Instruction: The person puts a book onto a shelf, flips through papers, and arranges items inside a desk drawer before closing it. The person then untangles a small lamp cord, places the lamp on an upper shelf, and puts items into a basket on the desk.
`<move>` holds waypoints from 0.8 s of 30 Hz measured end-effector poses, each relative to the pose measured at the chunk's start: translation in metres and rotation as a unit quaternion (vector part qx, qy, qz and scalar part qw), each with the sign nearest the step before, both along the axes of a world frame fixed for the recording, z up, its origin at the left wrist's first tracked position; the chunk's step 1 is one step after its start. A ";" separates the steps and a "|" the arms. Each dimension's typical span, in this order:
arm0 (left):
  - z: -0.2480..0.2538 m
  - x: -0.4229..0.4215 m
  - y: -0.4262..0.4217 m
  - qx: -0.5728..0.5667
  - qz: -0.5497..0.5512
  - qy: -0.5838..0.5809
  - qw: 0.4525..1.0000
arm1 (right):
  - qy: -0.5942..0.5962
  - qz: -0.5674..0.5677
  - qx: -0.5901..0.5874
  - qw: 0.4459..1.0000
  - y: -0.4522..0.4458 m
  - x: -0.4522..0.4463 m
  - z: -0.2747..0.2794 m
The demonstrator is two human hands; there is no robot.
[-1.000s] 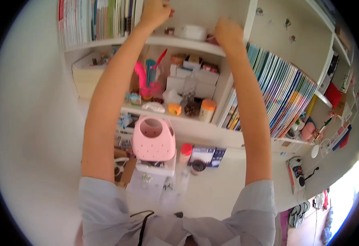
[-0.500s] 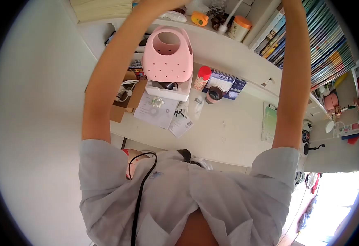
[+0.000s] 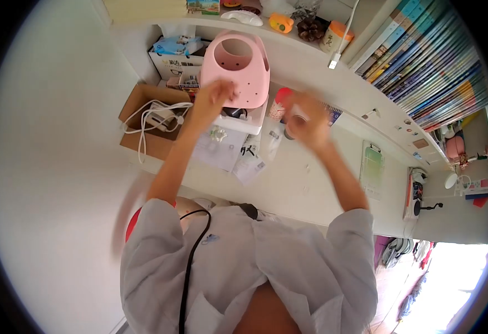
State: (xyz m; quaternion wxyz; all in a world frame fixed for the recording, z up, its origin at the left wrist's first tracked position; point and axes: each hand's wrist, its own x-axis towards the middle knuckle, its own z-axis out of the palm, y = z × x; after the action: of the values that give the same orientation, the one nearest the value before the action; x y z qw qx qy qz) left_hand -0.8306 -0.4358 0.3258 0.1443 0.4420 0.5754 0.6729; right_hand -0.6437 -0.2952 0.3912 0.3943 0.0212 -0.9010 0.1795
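My left hand (image 3: 213, 103) hovers in front of a pink basket (image 3: 252, 92) with a round opening and small holes. Its fingers are loosely bent and apart, slightly blurred, with nothing visible in them. The basket rests on a white tray (image 3: 249, 127) holding a dark object. Motion smears my right hand (image 3: 311, 122), whose fingers I cannot make out. It covers much of a dark cup (image 3: 297, 119) and a desk calendar (image 3: 334, 113); whether it touches them is unclear. Just left of it stands a red-capped container (image 3: 278, 106).
A cardboard box (image 3: 134, 108) with white cables sits at the left. Papers (image 3: 217, 151) lie before the tray. Above, a shelf (image 3: 305, 47) bears small ornaments, a jar (image 3: 333, 39) and a row of books (image 3: 422, 61). A white cable (image 3: 341, 47) hangs there. A green clipboard (image 3: 372, 167) lies right.
Both hands have come down from the shelf, beyond the upper edge of view, to in front of the basket and the cup. The white cable's end now hangs over the shelf edge.
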 end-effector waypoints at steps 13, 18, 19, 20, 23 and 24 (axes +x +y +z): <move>-0.278 0.121 -0.095 -0.436 -0.019 -0.381 0.815 | -0.445 -0.047 -0.276 0.850 -0.060 0.111 -0.344; -0.291 0.148 -0.098 -0.443 -0.015 -0.400 0.802 | -0.448 -0.069 -0.340 0.824 -0.062 0.117 -0.364; -0.292 0.151 -0.098 -0.440 -0.029 -0.386 0.810 | -0.453 -0.076 -0.348 0.817 -0.060 0.117 -0.370; -0.295 0.149 -0.095 -0.438 -0.028 -0.385 0.812 | -0.452 -0.074 -0.345 0.819 -0.055 0.117 -0.382; -0.280 0.120 -0.082 -0.327 0.033 -0.223 0.918 | -0.460 -0.033 -0.375 0.804 -0.037 0.097 -0.398; -0.260 0.095 -0.070 -0.302 0.076 -0.141 0.940 | -0.371 -0.022 -0.343 0.863 -0.025 0.080 -0.395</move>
State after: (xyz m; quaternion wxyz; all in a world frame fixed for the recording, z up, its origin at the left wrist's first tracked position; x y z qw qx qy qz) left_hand -0.7352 -0.5063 0.0659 0.2993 0.2333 0.7567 0.5323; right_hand -0.5635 -0.3205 -0.0041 0.0176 -0.2036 -0.8627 0.4626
